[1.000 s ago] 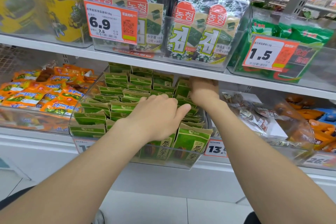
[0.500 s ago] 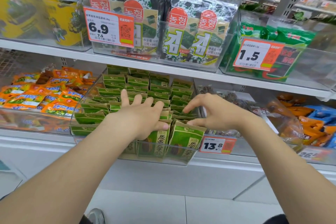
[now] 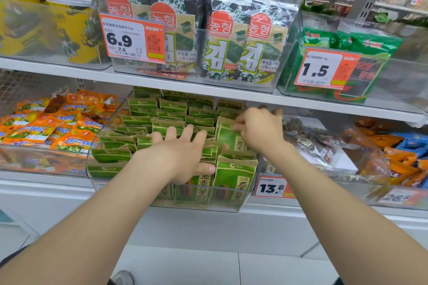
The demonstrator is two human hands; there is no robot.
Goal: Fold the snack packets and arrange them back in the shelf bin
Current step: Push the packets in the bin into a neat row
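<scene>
Standing at a shop shelf [image 3: 208, 91], lower tier: clear shelf bin [image 3: 108, 129] tilted toward the viewer, packed with rows of green snack packets [image 3: 143, 120]. Orange packs [image 3: 53, 127] are in the next bin to the left, mixed bags [image 3: 319, 146] to the right. Both hands are in the bin. The left hand [image 3: 176, 152] lies flat over the middle rows, fingers spread wide and straight, pressing packet tops down, with the thumb [image 3: 207, 168] against the front row. The right hand [image 3: 259, 129] is at the right-hand column, fingers curled narrow, pinching the top of one green packet [image 3: 228, 139] that stands tilted and higher than its neighbours. The step looks like seating this packet into its row.

To do it well:
- Hold the left palm firm so adjacent rows don't spring up or topple.
- Open a slot with the thumb.
- Fold the top flap flat.
- Slide the packet straight down, label to the front, top level with the rest.

Risks are crumpling the flap or dragging neighbours out. Can't tell whether the flap is already folded
</scene>
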